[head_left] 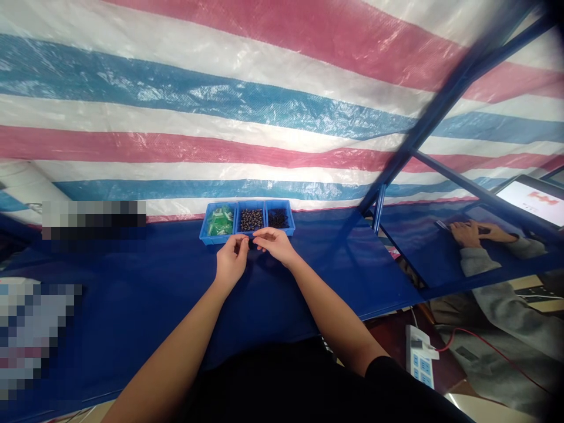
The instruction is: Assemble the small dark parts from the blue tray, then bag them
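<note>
L hand [231, 259] & R hand [277, 244] meet at 6 o'clock of blue tray [210, 239], fingertips pinched near-shut; can't tell what they hold. I judge fiddly joining, mid-step; next calls for fine alignment.

We had before us a table [132, 294] covered with blue cloth [335, 276]. On it, near the far edge, stood a blue tray [210, 239] with three compartments side by side: green pieces [220, 222] filled the left one, dark pieces [251, 220] the middle and right ones.
</note>
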The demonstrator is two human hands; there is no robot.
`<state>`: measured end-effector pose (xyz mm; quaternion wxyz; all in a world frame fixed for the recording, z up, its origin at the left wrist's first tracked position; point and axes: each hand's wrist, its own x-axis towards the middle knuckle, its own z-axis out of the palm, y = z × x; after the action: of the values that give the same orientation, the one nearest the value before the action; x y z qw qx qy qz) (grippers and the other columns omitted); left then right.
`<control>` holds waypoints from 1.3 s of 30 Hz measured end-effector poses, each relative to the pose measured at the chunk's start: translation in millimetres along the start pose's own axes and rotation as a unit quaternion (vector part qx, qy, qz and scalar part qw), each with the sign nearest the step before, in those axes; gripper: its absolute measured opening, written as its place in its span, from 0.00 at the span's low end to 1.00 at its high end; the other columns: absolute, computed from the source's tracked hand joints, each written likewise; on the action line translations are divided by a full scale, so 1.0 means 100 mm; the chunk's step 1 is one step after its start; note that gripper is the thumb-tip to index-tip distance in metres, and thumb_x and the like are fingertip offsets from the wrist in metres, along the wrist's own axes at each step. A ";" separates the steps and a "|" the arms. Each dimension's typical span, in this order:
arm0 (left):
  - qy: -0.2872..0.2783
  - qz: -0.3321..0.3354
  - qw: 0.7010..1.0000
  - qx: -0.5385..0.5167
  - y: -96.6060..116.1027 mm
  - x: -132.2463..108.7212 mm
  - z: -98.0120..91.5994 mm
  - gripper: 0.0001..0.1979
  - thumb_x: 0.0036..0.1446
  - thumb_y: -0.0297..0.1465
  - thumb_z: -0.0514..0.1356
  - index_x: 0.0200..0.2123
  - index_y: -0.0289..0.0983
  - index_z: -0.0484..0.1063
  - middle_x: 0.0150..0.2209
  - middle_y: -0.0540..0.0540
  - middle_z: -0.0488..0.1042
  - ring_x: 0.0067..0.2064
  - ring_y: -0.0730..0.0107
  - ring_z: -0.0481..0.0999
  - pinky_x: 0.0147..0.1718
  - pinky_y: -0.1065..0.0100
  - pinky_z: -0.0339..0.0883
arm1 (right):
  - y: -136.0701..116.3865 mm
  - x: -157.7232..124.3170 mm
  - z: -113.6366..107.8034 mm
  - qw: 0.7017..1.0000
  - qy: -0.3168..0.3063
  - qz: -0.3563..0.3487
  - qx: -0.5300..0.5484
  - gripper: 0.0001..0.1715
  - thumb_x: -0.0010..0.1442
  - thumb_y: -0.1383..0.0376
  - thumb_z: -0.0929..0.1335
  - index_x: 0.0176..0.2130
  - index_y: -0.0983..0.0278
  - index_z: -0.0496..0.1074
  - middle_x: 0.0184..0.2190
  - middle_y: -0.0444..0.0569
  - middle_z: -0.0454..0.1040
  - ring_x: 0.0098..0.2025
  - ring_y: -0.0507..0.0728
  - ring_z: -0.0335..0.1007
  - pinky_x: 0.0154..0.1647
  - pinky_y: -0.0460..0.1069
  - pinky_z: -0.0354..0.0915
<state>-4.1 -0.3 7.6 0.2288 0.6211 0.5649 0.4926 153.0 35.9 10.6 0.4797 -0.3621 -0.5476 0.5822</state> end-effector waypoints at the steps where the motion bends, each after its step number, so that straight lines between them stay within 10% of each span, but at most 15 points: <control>1: -0.004 -0.001 1.000 0.004 0.00 0.00 0.00 0.13 0.61 0.41 0.55 0.40 0.38 0.71 0.28 0.50 0.74 0.28 0.72 0.73 0.32 0.70 0.66 | 0.01 0.00 0.01 1.000 -0.004 -0.006 -0.005 0.18 0.49 0.58 0.74 0.40 0.65 0.76 0.28 0.46 0.76 0.26 0.50 0.69 0.26 0.45 0.64; 39: -0.017 -0.010 1.000 0.007 0.04 0.00 -0.02 0.14 0.60 0.42 0.56 0.41 0.39 0.72 0.26 0.51 0.74 0.27 0.72 0.73 0.30 0.71 0.65 | 0.05 -0.03 0.05 0.995 0.031 -0.052 -0.084 0.14 0.53 0.59 0.71 0.38 0.65 0.76 0.32 0.48 0.78 0.29 0.51 0.72 0.35 0.47 0.69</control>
<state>-3.9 -2.0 11.7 0.2389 0.6255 0.5707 0.4753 148.3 31.8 6.5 0.4936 -0.3903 -0.5975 0.4970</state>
